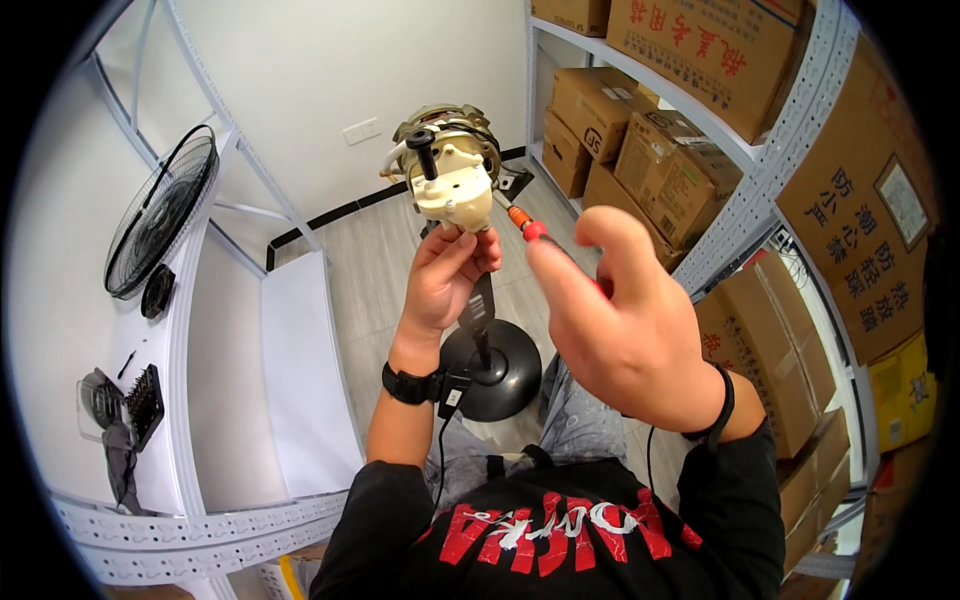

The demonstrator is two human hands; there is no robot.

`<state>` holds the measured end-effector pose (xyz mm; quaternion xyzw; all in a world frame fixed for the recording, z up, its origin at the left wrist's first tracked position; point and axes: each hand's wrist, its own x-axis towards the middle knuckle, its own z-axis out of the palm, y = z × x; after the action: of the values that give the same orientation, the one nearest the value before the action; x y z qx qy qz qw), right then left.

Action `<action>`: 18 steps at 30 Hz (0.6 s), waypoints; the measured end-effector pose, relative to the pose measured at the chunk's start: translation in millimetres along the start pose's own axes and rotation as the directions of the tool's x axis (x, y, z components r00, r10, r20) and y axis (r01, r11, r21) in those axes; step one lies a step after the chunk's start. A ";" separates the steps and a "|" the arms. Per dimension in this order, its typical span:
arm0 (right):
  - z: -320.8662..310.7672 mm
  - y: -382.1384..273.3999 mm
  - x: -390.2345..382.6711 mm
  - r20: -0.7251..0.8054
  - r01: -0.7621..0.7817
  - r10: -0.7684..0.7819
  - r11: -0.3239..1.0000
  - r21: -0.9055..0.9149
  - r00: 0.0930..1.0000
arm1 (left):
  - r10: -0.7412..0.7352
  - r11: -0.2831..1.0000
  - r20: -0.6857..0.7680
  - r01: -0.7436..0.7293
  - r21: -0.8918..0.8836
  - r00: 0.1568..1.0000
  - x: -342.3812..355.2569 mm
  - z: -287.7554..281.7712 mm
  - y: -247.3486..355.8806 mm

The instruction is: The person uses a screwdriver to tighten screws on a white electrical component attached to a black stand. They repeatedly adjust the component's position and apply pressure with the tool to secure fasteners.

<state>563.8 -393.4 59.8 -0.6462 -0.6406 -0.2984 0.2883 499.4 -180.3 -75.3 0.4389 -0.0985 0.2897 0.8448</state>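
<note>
Nearest the camera, the person's right hand (625,320) has its fingers bent around the red handle of a screwdriver (530,226), whose shaft slants up to the right side of a fan's motor head; whether the tip sits in a screw is too small to tell. A little farther out, the left hand (447,275) is closed in a pinch, thumb and fingers gripping the lower edge of the cream housing (457,190) on that head. The head stands in front of the person, above the stand, the joint between them partly hidden by the left hand. The cream shell looks like hard, smooth plastic: light and stiff in itself, perhaps a bit slick, and likely to crack around its bosses if forced. The metal motor body (440,115) just behind it probably carries most of the weight, so the whole should feel top-heavy and may tip. A hold under the housing's solid lower edge seems sound, with a palm beneath the motor body for lifting; the black knob (420,150) and the thin wiring look like poor places to pull. Below, on the floor, the round black base (515,392) looks broad and steady enough to take a gentle push. Farther off, the wire fan guard (165,212) leans on the left shelf (160,350), and cardboard boxes (590,105) fill the right-hand rack.
</note>
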 end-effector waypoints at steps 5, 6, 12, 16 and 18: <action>14.1 14.7 -11.4 -0.152 0.161 -0.168 0.985 -0.057 0.974 | -0.002 1.000 0.093 0.004 -0.028 0.996 3.4 -8.2 -2.7; 15.4 14.5 -11.9 -0.178 0.138 -0.149 0.988 -0.069 0.973 | -0.001 1.000 0.088 0.003 -0.026 0.996 3.6 -8.1 -3.1; 7.6 9.8 -8.2 -0.117 0.016 -0.023 0.998 -0.064 0.993 | -0.006 1.000 0.046 0.006 -0.019 0.999 2.0 -8.2 -1.3; 6.1 5.0 0.3 -0.061 0.031 -0.026 0.995 0.094 0.998 | -0.014 1.000 0.048 0.015 -0.019 0.999 0.5 -10.8 -1.4; 8.1 7.2 -4.8 -0.022 0.098 -0.097 0.990 0.104 0.995 | -0.019 0.999 0.052 0.020 -0.030 0.998 2.2 -6.3 -0.8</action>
<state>571.1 -390.5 51.0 -0.5956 -0.6837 -0.2835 0.3122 501.1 -174.7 -78.7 0.4342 -0.1206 0.2684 0.8514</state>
